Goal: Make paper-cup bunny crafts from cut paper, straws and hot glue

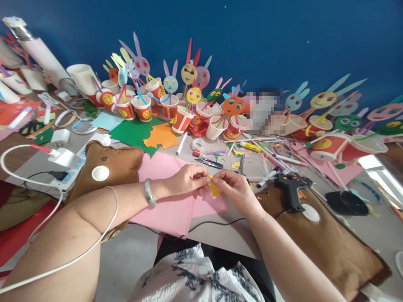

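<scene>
Just above the pink paper (166,193), both my hands meet over a small yellow paper piece (215,189). My left hand (189,179), below a wrist with a pale bangle, pinches the piece's left edge with thumb and forefinger. My right hand (234,188) pinches its upper right side, and its fingertips nearly touch those of the left. Black-handled snips (209,162) lie on the table beyond the hands. A pair of scissors (242,164) lies close to my right hand, partly hidden by it.
Cups with paper bunny faces (182,119) line the blue wall. A black glue gun (291,193) rests on a brown cushion (327,239) at right. Another brown cushion (110,161) and a power strip (67,172) are at left. A white cable loops over the left arm.
</scene>
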Demonstrator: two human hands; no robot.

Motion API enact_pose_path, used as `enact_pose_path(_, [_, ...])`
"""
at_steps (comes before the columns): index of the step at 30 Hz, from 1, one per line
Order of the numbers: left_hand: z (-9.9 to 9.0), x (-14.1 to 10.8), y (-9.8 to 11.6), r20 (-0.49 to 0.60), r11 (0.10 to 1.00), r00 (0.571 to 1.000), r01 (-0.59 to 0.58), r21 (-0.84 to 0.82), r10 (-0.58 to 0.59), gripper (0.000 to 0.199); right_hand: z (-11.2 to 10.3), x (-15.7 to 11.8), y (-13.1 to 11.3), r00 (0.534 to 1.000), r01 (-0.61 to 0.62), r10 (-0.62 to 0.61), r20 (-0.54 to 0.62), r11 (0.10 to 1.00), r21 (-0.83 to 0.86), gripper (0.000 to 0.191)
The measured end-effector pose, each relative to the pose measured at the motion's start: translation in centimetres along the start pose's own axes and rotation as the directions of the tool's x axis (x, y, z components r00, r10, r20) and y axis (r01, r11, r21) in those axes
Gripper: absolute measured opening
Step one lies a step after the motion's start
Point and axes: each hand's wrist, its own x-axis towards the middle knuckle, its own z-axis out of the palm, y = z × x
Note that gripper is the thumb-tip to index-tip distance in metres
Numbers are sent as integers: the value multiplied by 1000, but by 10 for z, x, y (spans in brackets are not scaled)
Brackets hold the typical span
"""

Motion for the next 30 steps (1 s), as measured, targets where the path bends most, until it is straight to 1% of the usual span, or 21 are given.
enact_pose_path(2, [1,-1,2,9,999,1000,-17,36,17,44,1,-1,2,1000,-6,6,16,1000,19,28])
enact_pose_path(4, [2,-1,3,16,999,1000,-15,37,14,44,2,-1,3,1000,-3,3,15,1000,23,26])
enact_pose_path(7, [2,-1,5,6,1000,1000,17,2,-17,44,3,-2,1,1000,2,-3,8,1000,28,24])
enact_pose_path(10, [0,0,4,-16,1000,1000,13,-17,-13,41,2,-2,-2,1000,-3,3,15,1000,25,24])
enact_pose_path(15, [-3,0,8,-41,995,998,40,-86,-44,34,-3,-1,-4,1000,6,-7,-25,1000,-28,23])
enact_pose_path(19, [-3,-1,12,-53,990,996,64,-126,-71,33,-6,-1,-4,999,15,-16,-34,1000,-18,23])
enact_pose_path(21, [-2,-1,14,-68,990,995,66,-127,-75,33,-7,0,-3,998,20,-21,-54,1000,-20,26])
enact_pose_path(25, [-1,0,15,-126,990,990,51,-134,-68,32,-7,1,-1,994,51,-53,-98,998,-26,43])
enact_pose_path(27, [-1,1,14,-148,990,987,40,-139,-61,33,-6,1,-1,996,40,-39,-84,999,13,42])
enact_pose_path(30, [-1,1,14,-144,990,987,48,-133,-67,35,-4,0,-2,997,5,0,-78,998,68,42])
